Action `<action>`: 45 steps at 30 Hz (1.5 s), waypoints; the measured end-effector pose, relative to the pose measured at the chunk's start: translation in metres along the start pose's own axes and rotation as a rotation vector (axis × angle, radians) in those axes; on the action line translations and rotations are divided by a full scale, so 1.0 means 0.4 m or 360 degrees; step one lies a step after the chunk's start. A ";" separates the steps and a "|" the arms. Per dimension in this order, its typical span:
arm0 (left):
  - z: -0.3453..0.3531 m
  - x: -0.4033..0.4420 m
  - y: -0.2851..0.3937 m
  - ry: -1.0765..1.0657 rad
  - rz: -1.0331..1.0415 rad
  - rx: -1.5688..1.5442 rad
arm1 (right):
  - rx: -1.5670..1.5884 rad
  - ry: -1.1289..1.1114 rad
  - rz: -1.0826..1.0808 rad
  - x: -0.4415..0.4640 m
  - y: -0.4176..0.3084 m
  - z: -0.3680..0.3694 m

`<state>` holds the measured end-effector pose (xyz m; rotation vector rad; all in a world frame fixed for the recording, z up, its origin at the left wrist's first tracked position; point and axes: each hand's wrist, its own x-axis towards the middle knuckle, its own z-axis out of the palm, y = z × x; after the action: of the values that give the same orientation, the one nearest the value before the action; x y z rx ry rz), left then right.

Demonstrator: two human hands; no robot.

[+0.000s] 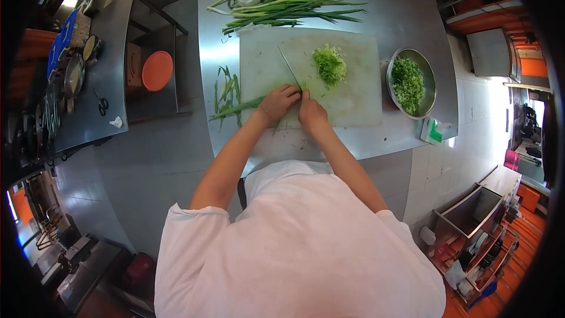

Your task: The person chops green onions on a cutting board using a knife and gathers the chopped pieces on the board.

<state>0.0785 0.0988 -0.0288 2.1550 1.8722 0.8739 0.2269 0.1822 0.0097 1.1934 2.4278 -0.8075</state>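
My right hand (pixel 312 110) is closed on the handle of a knife (pixel 288 64), whose blade points up and left across the white cutting board (pixel 259 53). Just left of the blade, my left hand (pixel 280 102) presses closed on green onions (pixel 244 107), whose leaves stick out past the board's left edge. A heap of chopped green onion (pixel 329 65) lies on the board, up and right of my hands. Small loose bits are scattered near the board's front edge. My fingertips hide where blade and onions meet.
Whole green onions (pixel 294 6) lie behind the board, and trimmed leaves (pixel 226 91) lie at its left. A metal bowl (pixel 431 85) of chopped greens stands right, near a green-and-white box (pixel 434 131). The metal table (pixel 406 0) has its front edge close to me. A side table (pixel 109 41) holds scissors (pixel 102 104).
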 end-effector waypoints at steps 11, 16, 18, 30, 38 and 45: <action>0.006 -0.004 0.005 0.0133 -0.0004 -0.0006 | 0.0023 0.0014 0.0009 -0.014 0.000 0.001; -0.007 0.001 0.010 0.0151 -0.0012 -0.0031 | -0.0074 -0.0097 -0.0015 -0.069 0.001 -0.036; -0.004 0.005 0.002 0.0178 0.0015 -0.0030 | -0.0033 -0.0041 -0.0012 -0.074 0.006 -0.022; -0.006 -0.002 0.004 0.0212 0.0058 -0.0061 | -0.0055 0.0017 -0.0038 -0.041 0.003 0.008; 0.003 -0.001 0.001 0.0245 0.0002 -0.0121 | -0.0054 -0.0090 -0.0032 -0.074 0.009 -0.034; -0.003 -0.003 0.009 0.0277 0.0006 -0.0206 | -0.0045 -0.0047 -0.0051 -0.016 -0.025 -0.033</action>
<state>0.0811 0.0965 -0.0267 2.0657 1.8305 1.1833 0.2223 0.1814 0.0266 1.1274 2.4323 -0.7919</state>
